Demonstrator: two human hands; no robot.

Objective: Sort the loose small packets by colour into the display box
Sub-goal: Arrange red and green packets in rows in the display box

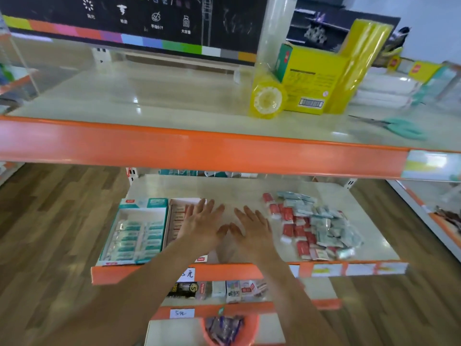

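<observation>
Packets (314, 226) heaped on beige shelf (237, 191), wood floor (50, 208)

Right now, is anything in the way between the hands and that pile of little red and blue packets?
Nothing visible is. The right hand hovers open just left of the loose packets, with only bare shelf between them. The left hand is open over the display box, where the packets must go.

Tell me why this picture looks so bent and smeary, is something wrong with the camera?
Head view: the wide lens bows the orange shelf edge; motion blur smears both the left hand and right hand and softens the loose packets; ceiling lights glare off the glossy upper shelf.
</observation>
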